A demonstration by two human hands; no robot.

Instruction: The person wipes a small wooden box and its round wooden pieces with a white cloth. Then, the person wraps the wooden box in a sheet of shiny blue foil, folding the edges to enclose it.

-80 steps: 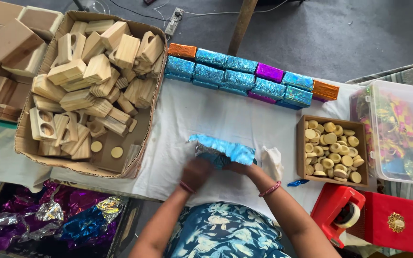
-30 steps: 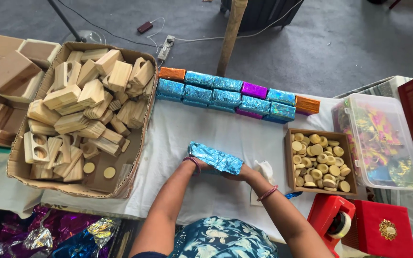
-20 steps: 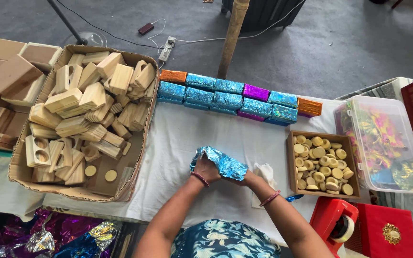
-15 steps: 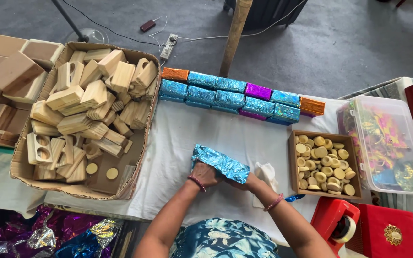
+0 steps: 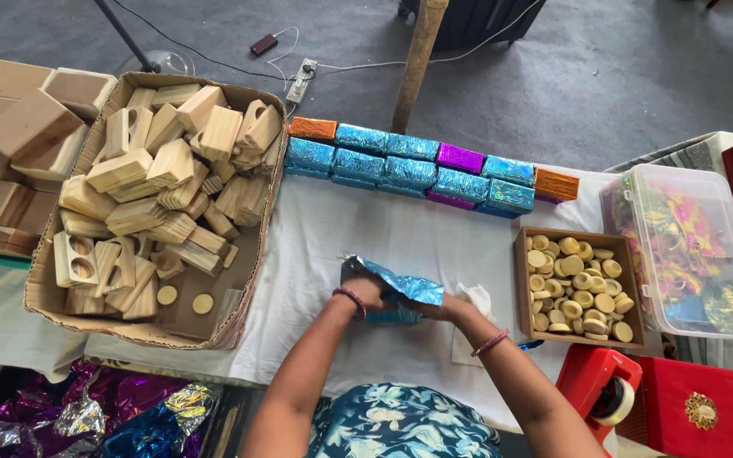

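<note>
— Where do we have our hands?

— Near the front edge of the table (image 5: 366, 229), about the middle. Our left hand (image 5: 365, 295) and right hand (image 5: 447, 307) are both clamped on the foil-wrapped block (image 5: 392, 293), one at each end. The blue foil is loose and crumpled over its top, and the block sits on the white cloth, just off our wrists.

— What lies around it?

— Just right of the block we see a small white scrap (image 5: 472, 298) on the cloth. Further right stands the open wooden tray of round discs (image 5: 577, 284), and beyond it, at the right edge, the clear plastic tub (image 5: 689, 250) of bright foil pieces. At the front right corner sit the red tape dispenser (image 5: 600, 394) and a red box (image 5: 693, 411).

— And along the back?

— A row of wrapped blocks (image 5: 422, 165) lines the back edge: mostly blue, one purple, orange at each end. On the left the cardboard box (image 5: 239, 263) holds bare wooden blocks (image 5: 159, 182), well apart from our hands.
</note>
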